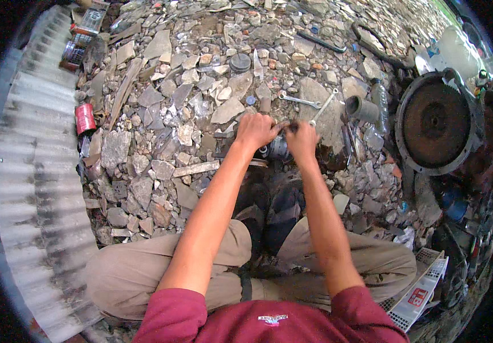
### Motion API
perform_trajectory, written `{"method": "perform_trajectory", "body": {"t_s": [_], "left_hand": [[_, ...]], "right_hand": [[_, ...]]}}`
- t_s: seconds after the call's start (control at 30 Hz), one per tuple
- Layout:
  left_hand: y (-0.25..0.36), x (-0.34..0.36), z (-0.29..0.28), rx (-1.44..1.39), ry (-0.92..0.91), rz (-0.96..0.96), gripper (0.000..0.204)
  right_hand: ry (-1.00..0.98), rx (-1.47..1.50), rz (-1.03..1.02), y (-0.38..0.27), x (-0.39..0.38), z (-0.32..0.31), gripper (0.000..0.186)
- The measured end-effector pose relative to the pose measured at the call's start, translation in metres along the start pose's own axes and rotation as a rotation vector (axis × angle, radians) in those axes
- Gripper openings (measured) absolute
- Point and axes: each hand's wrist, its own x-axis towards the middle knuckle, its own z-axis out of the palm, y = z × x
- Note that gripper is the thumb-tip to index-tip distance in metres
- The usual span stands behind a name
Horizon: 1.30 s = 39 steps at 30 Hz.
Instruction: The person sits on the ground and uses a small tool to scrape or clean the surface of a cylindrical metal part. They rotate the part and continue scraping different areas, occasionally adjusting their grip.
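Observation:
I squat on rubble with both arms stretched forward. My left hand (pixel 255 130) and my right hand (pixel 302 139) close around a small dark metal part (pixel 278 148) that sits on the stony ground between them. A thin dark tool or rod pokes out between the two hands near the right thumb; which hand holds it I cannot tell. A long spanner (pixel 322 107) lies just beyond my right hand, and a second spanner (pixel 298 100) lies a little farther out on a flat stone.
Broken stones and debris (pixel 160 114) cover the ground. A corrugated metal sheet (pixel 35 188) lines the left. A large rusty round flywheel housing (pixel 436 121) stands at right, a grey pipe piece (pixel 361 107) beside it. A red can (pixel 84 118) lies left; a white crate (pixel 421 294) sits lower right.

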Motion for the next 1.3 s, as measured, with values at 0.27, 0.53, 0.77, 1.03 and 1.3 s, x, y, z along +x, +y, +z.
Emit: {"method": "perform_trajectory", "body": {"t_s": [0.27,0.53,0.77,1.03,1.3], "left_hand": [[-0.004,-0.003,0.004,-0.013,-0.002,0.007,0.053],[0.006,0.004,0.005,0.004,-0.051,0.055,0.055],[0.003,0.000,-0.009,-0.032,-0.089,0.015,0.058],[-0.002,0.003,-0.024,-0.084,-0.224,-0.052,0.056],[0.012,-0.035,-0.044,0.165,-0.499,0.093,0.114]], "right_hand": [[0.015,0.129,-0.077,0.017,-0.010,0.000,0.035],[0.213,-0.048,-0.044,0.012,0.001,0.010,0.025],[0.260,0.043,-0.112,0.016,-0.098,-0.004,0.019],[0.437,0.570,0.100,0.052,-0.063,-0.032,0.030],[0.506,0.521,0.240,0.079,-0.070,-0.028,0.041]]}}
